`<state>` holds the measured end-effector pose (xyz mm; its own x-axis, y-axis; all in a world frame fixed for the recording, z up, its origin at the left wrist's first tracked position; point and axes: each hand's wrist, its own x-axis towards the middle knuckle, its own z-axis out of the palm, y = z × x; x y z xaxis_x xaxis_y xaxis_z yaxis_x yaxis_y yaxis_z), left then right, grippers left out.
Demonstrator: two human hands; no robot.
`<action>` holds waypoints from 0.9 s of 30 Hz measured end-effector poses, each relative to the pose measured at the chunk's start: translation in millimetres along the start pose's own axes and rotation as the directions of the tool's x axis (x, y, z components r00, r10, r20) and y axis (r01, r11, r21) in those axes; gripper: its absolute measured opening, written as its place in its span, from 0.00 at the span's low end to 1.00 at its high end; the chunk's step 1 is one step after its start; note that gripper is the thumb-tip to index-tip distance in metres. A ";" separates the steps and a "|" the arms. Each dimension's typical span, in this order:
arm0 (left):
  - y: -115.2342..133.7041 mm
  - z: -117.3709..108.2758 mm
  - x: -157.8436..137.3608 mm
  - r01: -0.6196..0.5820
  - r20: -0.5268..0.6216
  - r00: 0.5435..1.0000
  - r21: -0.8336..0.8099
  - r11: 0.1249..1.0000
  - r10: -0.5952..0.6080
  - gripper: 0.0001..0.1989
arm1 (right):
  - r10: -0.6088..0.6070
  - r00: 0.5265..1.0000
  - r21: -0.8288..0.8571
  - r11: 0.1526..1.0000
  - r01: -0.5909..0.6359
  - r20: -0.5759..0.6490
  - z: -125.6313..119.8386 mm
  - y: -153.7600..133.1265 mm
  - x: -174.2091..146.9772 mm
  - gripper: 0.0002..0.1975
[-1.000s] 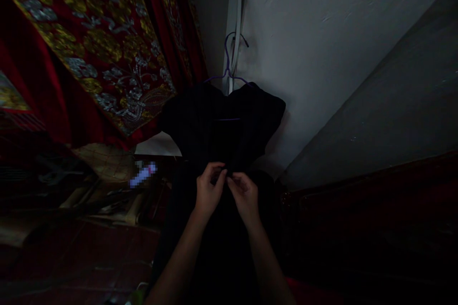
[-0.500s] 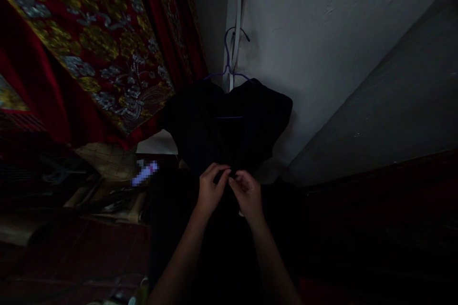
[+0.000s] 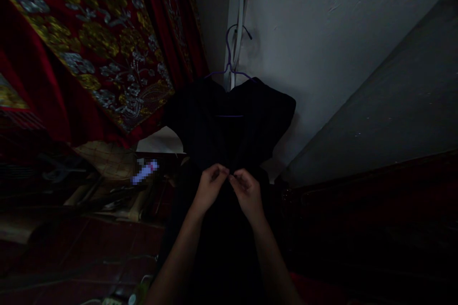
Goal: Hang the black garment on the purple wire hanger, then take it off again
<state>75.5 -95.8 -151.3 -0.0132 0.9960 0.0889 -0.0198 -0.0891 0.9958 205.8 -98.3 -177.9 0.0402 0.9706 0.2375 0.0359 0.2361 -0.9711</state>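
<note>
A dark short-sleeved garment point(image 3: 200, 124) hangs from a thin purple hanger point(image 3: 229, 64), its front falling open in a V at the neck. At the bottom of that V, my left hand point(image 3: 211, 186) pinches the front edge between thumb and fingers. Close beside it, my right hand point(image 3: 248, 193) pinches the opposite edge, and the two sets of fingertips nearly touch. Whether a button or other fastener lies between them is too dark to tell. The lower part of the garment merges into shadow.
Red cloth with gold and silver embroidery point(image 3: 107, 47) drapes at the left. The hanger hooks onto a pale upright strip point(image 3: 234, 5) against a grey wall point(image 3: 322, 47). Lower left are a wooden frame point(image 3: 134, 207), a blurred-out light-blue item point(image 3: 144, 172) and a red tiled floor point(image 3: 71, 248).
Both hands keep their pinch at the front of the garment, with fingertips slightly closer together. The garment's lower left side has drawn inward, showing more floor.
</note>
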 end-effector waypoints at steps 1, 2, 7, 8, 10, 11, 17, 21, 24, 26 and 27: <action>0.3 -0.5 0.5 0.076 0.014 0.997 -0.080 0.994 -0.075 0.12 | -0.003 1.000 0.000 1.000 0.003 0.014 -0.8 -0.7 -0.1 0.10; 0.9 -1.2 0.7 0.143 0.036 0.990 -0.150 0.978 -0.139 0.14 | -0.008 1.000 0.001 1.000 0.008 0.028 -1.3 -1.4 -0.4 0.11; 5.7 -2.1 -0.6 0.270 0.143 0.961 -0.327 0.906 -0.235 0.18 | -0.043 0.999 0.018 0.999 0.043 0.025 1.0 0.5 -2.4 0.12; 6.5 -0.9 -0.3 0.278 0.146 0.959 -0.344 0.897 -0.241 0.19 | -0.048 0.999 0.019 0.999 0.048 0.016 2.1 2.0 -2.2 0.13; 9.2 2.8 2.1 0.285 0.124 0.958 -0.380 0.880 -0.257 0.19 | -0.052 0.999 0.015 0.999 0.052 0.000 4.1 5.4 -0.9 0.12; 11.6 5.1 4.6 0.287 0.106 0.958 -0.403 0.869 -0.267 0.19 | -0.056 0.998 0.005 0.998 0.056 -0.008 4.9 7.3 0.3 0.11; 55.9 15.3 44.5 0.191 -0.025 0.966 -0.595 0.781 -0.256 0.17 | -0.086 0.996 -0.135 0.987 0.086 0.004 5.1 29.1 10.5 0.12; 109.7 16.7 83.7 -0.014 -0.128 0.989 -0.582 0.813 -0.075 0.11 | -0.044 0.999 -0.194 0.980 0.043 -0.001 2.1 52.2 17.9 0.15; 143.8 19.8 99.0 -0.144 -0.156 0.985 -0.504 0.852 0.074 0.09 | -0.034 0.999 -0.196 0.980 0.030 -0.015 0.1 59.7 21.8 0.16; 155.0 22.9 99.5 -0.208 -0.129 0.977 -0.422 0.882 0.168 0.09 | -0.042 0.999 -0.191 0.981 0.041 0.002 -1.2 56.7 23.0 0.16; 156.5 24.0 97.8 -0.238 -0.109 0.971 -0.375 0.896 0.212 0.09 | -0.049 0.999 -0.190 0.980 0.052 0.022 -2.1 52.8 23.8 0.15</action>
<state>95.1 -12.1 13.7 -0.1263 0.9470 0.2954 -0.3899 -0.3212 0.8630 210.7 -62.8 -223.5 0.0162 0.9587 0.2840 0.2270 0.2730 -0.9348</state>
